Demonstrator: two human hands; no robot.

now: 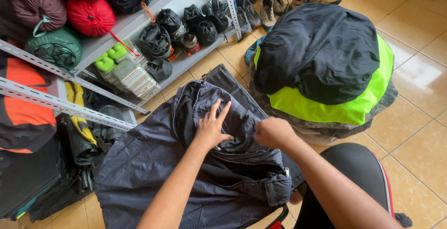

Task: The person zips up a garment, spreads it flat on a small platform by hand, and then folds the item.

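A dark navy jacket [153,164] lies spread in front of me over a low surface above the tiled floor. My left hand [213,127] rests flat on its upper middle, fingers spread and pressing the fabric down. My right hand [274,132] is closed in a fist on a fold of the same jacket just to the right of the left hand. A zipper [287,171] shows near the jacket's right edge.
A pile of folded jackets [326,66], black over neon yellow-green, sits on the floor at right. A metal shelf rack [139,19] at left holds stuff sacks, black pouches and metal boxes. Several shoes [284,0] line the back. My black-clad knee [358,173] is lower right.
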